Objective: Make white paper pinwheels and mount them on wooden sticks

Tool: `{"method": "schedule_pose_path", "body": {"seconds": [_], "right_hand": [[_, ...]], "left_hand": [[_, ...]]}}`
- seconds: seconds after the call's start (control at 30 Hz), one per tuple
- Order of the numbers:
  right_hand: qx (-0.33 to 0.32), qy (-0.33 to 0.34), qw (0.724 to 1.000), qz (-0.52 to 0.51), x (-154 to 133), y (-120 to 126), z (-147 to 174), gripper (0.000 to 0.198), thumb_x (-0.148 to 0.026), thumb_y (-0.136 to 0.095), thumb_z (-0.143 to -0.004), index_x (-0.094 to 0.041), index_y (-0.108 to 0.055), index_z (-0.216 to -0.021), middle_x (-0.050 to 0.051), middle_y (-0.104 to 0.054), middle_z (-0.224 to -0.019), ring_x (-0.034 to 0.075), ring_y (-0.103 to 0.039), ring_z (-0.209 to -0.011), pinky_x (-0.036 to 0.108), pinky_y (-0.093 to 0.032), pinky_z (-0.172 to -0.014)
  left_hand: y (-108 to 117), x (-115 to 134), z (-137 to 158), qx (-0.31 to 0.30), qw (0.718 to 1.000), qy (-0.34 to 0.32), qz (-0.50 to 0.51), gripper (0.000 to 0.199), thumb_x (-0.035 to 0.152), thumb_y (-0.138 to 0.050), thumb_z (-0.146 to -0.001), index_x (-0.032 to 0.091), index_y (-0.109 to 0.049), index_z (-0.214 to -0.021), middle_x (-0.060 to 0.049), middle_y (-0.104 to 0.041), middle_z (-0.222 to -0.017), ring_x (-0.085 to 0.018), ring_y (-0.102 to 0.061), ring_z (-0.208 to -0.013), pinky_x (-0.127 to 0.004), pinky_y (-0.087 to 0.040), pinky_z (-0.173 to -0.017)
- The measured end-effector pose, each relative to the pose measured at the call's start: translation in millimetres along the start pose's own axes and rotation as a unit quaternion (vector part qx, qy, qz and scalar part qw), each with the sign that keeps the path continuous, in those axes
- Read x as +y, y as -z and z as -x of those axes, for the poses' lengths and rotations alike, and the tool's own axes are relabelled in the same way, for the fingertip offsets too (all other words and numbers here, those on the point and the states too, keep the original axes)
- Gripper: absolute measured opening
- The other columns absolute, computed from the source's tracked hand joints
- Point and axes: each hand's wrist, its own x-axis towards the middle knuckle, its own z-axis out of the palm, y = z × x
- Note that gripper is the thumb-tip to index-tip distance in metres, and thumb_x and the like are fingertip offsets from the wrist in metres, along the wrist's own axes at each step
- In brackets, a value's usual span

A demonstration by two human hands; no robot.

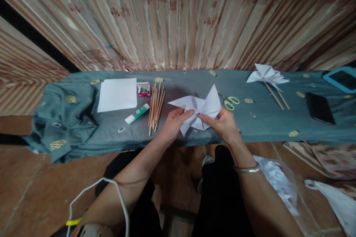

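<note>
A white paper pinwheel [191, 104] is held over the near middle of the cloth-covered table, its folded blades fanning outward. My left hand [178, 119] grips it from the left, thumb pressed near the centre. From the right, my right hand [221, 121] closes on it too, its thumb also at the centre; a small dark spot shows between the thumbs. The fingers under the paper are hidden. Just right of the pinwheel lie scissors [230, 102] with pale green handles. Several wooden sticks [156, 106] lie in a bundle to the left.
Paper sheets [118, 94], a red box of pins [144, 89] and a glue stick [137, 113] lie on the left. Pinwheels on sticks [267, 74], a black phone [320, 108] and a blue-framed device [343, 79] are at right. A curtain [172, 18] hangs behind the table.
</note>
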Motion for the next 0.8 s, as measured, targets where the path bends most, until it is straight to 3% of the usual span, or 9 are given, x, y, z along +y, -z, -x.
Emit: {"method": "schedule_pose_path", "body": {"seconds": [0.6,0.7,0.8], "right_hand": [[0.006,0.016,0.998,0.068,-2.0,-5.1,3.2,0.049,-0.046,-0.080,-0.063,-0.017,-0.070,-0.102,0.008,-0.078,-0.094,0.026,-0.072,-0.082,0.037,-0.058,-0.073],[0.029,0.008,0.997,0.070,-5.4,-6.5,3.6,0.050,-0.046,-0.081,-0.062,-0.017,-0.071,-0.101,0.009,-0.078,-0.094,0.027,-0.073,-0.083,0.038,-0.058,-0.074],[0.070,-0.013,0.996,0.045,-10.4,-2.8,2.4,0.054,-0.045,-0.083,-0.055,-0.014,-0.072,-0.097,0.012,-0.078,-0.092,0.030,-0.073,-0.082,0.041,-0.058,-0.075]], "left_hand": [[0.8,2.2,5.4,0.015,0.999,-0.008,0.034,0.036,0.037,-0.087,-0.049,0.014,-0.070,-0.070,-0.001,-0.068,-0.061,-0.013,-0.059,-0.055,-0.026,-0.047,-0.061],[6.8,0.3,3.6,0.021,0.999,-0.035,-0.009,0.035,0.044,-0.084,-0.055,0.015,-0.065,-0.063,0.001,-0.063,-0.058,-0.012,-0.056,-0.054,-0.025,-0.045,-0.059],[21.5,4.4,-2.1,0.011,0.994,-0.066,-0.085,0.039,0.055,-0.070,-0.069,0.016,-0.068,-0.075,-0.004,-0.068,-0.069,-0.017,-0.063,-0.066,-0.029,-0.049,-0.066]]}}
